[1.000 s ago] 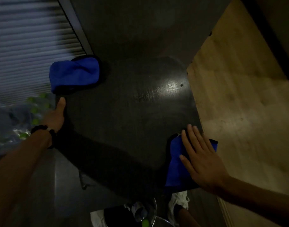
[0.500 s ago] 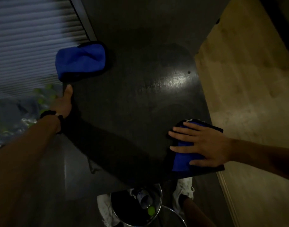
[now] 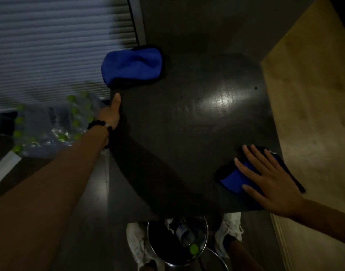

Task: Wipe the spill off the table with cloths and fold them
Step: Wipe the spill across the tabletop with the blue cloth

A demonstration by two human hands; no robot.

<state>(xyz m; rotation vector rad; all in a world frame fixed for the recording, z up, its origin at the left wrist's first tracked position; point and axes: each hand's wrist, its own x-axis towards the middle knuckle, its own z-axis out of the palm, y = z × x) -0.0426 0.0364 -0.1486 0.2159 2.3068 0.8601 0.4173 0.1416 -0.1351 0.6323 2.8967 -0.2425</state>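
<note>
One cam only, head-worn, wide-angle, looking steeply down from above w/ a slight fwd tilt. Dark table (image 3: pixel 187 133) fills mid-frame, close, within arm's reach. Left hand (image 3: pixel 110 114) comes in from bottom-left, right hand (image 3: pixel 269 182) from bottom-right. Shoes (image 3: pixel 229 229) and a metal bin (image 3: pixel 177 241) sit right under the lens at the bottom edge. Edges bend, esp. the blinds (image 3: pixel 50 45) top-left. No 2nd view, so no overlap.

Cloth (image 3: pixel 233 179) part-hidden under right hand (image 3: pixel 269 182)
</note>
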